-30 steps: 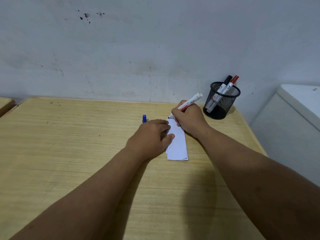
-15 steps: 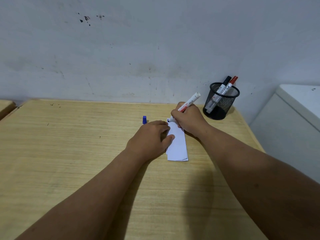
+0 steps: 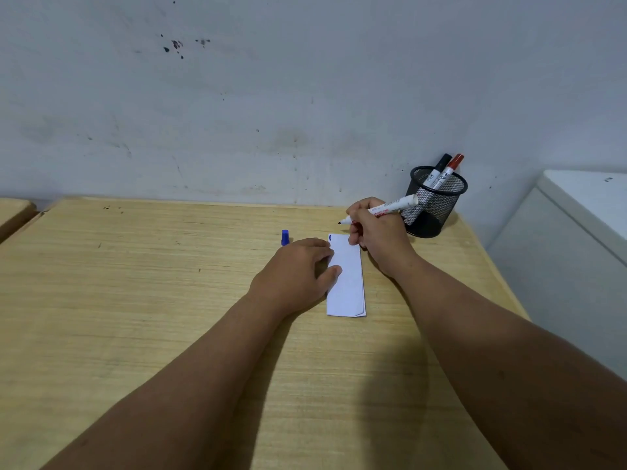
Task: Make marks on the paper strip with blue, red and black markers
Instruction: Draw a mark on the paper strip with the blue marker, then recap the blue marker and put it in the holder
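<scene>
A white paper strip [image 3: 349, 283] lies on the wooden table [image 3: 135, 300], with a short blue mark [image 3: 330, 237] at its far left corner. My left hand [image 3: 298, 273] rests on the strip's left edge, fingers spread and thumb on the paper. My right hand [image 3: 376, 232] holds an uncapped blue marker [image 3: 390, 208] lifted off the paper, its tip pointing left just beyond the strip's far end. The blue cap [image 3: 285, 237] stands on the table left of the strip. A black marker [image 3: 439, 168] and a red marker [image 3: 451, 168] stand in the mesh cup [image 3: 437, 205].
The black mesh cup stands at the table's back right corner by the grey wall [image 3: 271, 96]. A white cabinet [image 3: 576, 232] stands to the right of the table. Another wooden surface [image 3: 13, 212] adjoins at the far left.
My right hand has lifted the marker tip off the strip and moved back and to the right, which uncovers a blue mark at the corner. My left hand stays on the paper.
</scene>
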